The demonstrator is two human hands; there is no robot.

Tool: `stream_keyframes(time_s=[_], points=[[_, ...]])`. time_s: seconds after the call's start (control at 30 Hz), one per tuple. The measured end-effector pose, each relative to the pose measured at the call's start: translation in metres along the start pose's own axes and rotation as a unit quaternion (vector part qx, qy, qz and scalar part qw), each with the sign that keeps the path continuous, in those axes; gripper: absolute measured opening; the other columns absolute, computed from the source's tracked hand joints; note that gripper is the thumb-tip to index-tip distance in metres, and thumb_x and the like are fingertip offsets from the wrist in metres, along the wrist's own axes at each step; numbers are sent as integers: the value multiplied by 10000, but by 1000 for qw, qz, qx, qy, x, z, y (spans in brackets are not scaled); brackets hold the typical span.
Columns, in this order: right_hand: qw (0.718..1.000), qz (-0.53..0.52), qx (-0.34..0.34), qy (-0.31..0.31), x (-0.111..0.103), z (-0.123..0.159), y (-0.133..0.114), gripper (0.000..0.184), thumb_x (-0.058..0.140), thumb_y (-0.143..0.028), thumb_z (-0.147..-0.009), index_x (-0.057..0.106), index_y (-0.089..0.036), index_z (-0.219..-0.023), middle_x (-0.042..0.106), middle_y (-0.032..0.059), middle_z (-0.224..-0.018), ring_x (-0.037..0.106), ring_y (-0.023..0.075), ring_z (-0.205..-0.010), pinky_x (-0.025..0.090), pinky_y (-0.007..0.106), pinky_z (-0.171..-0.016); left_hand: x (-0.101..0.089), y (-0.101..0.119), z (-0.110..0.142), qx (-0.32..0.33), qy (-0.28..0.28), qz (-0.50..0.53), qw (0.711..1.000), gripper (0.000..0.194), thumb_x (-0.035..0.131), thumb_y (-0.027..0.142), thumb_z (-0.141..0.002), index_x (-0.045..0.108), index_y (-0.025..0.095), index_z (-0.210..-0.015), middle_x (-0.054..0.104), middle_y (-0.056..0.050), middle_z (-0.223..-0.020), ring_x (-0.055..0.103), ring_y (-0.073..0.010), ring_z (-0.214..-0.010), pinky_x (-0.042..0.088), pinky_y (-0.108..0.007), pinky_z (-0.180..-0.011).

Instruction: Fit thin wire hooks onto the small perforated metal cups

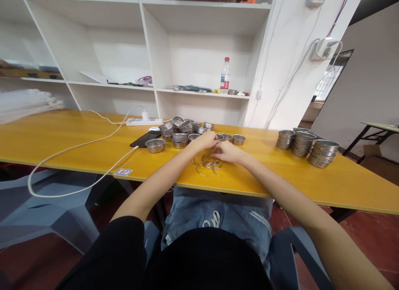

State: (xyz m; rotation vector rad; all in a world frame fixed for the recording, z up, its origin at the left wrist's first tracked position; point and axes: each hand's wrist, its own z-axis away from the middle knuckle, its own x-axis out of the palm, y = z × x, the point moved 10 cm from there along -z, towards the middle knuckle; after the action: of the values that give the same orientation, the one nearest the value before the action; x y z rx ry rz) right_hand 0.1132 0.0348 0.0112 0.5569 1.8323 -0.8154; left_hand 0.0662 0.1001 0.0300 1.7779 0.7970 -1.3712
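My left hand (pixel 206 139) and my right hand (pixel 227 151) come together over the near middle of the table, fingers bent and close to each other. Whatever they pinch is hidden behind the fingers. Just below them lies a loose heap of thin wire rings (pixel 209 165). Small perforated metal cups (pixel 180 137) are piled beyond and to the left of my left hand. One cup (pixel 155 145) stands apart at the pile's left end. Beyond my right hand another cup (pixel 238 140) stands upright in a short row.
Stacked perforated cups (pixel 321 153) stand on the right of the yellow table (pixel 280 182). A black phone (pixel 145 139) lies at left with a white cable (pixel 62 149) looping past the table edge. Behind are a power strip (pixel 145 122) and white shelves holding a bottle (pixel 225 75).
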Motion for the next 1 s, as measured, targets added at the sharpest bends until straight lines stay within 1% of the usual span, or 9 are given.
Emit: stream_keyframes(time_s=[0.13, 0.27, 0.37, 0.47, 0.63, 0.73, 0.8, 0.87, 1.0], points=[[1000, 17, 1, -21, 4, -3, 1, 82, 659, -96, -975, 738, -75, -989, 756, 110, -966, 649, 168, -813, 448, 250, -766, -21, 8, 6, -13, 60, -13, 998, 294, 672, 389, -953, 793, 135, -867, 705, -152, -1072, 661, -263, -1065, 515, -336, -1022], [991, 96, 0, -89, 10, -5, -6, 191, 558, -85, -1017, 739, -43, -1059, 762, 151, -1017, 660, 189, -842, 438, 259, -758, -34, 9, 12, -39, 101, -23, 994, 315, 649, 424, -976, 806, 152, -986, 652, -163, -1207, 644, -276, -1124, 501, -355, -1048], [977, 164, 8, -137, 15, -7, -11, 268, 500, -109, -1034, 750, -22, -1078, 761, 185, -1038, 664, 201, -821, 416, 273, -705, -34, 7, 13, -48, 115, -34, 992, 352, 608, 454, -997, 802, 175, -1091, 625, -163, -1259, 653, -285, -1117, 511, -380, -1030], [966, 202, 32, -158, 14, -9, -13, 288, 515, -134, -1010, 762, -10, -1092, 761, 200, -1042, 664, 211, -798, 388, 291, -651, -29, 8, 13, -39, 110, -45, 992, 369, 595, 472, -1002, 802, 182, -1098, 621, -167, -1260, 654, -303, -1129, 517, -393, -1020], [969, 146, 69, -189, 12, -5, -3, 174, 653, -169, -871, 782, -91, -958, 762, 116, -920, 644, 201, -761, 376, 287, -612, -28, 9, 13, -38, 108, -46, 992, 344, 611, 461, -992, 800, 187, -1078, 620, -162, -1263, 644, -311, -1149, 513, -401, -1029], [974, 112, 96, -171, 5, 1, 21, 93, 681, -194, -842, 729, -122, -875, 734, 89, -873, 616, 187, -725, 374, 284, -592, -33, 6, 13, -45, 115, -39, 992, 326, 631, 459, -978, 794, 188, -1059, 624, -156, -1242, 637, -306, -1145, 507, -401, -1033], [980, 86, 122, -129, -6, 6, 43, 54, 695, -170, -820, 679, -139, -860, 719, 74, -884, 604, 172, -721, 379, 268, -589, -37, 3, 13, -47, 126, -37, 990, 325, 640, 464, -970, 793, 184, -1035, 632, -154, -1210, 631, -303, -1143, 502, -398, -1036], [982, 80, 144, -91, -17, 10, 66, 88, 711, -156, -803, 625, -155, -782, 694, 60, -837, 587, 164, -719, 380, 259, -604, -39, 1, 12, -45, 134, -36, 989, 326, 655, 468, -957, 793, 176, -1003, 644, -155, -1188, 632, -299, -1132, 501, -390, -1026], [983, 40, 181, 4, -43, 18, 104, 139, 697, -84, -743, 587, -169, -737, 655, 12, -746, 580, 148, -685, 367, 244, -593, -27, 2, 5, -20, 104, -25, 994, 307, 722, 458, -889, 790, 158, -901, 709, -133, -1041, 672, -267, -963, 517, -348, -882]])
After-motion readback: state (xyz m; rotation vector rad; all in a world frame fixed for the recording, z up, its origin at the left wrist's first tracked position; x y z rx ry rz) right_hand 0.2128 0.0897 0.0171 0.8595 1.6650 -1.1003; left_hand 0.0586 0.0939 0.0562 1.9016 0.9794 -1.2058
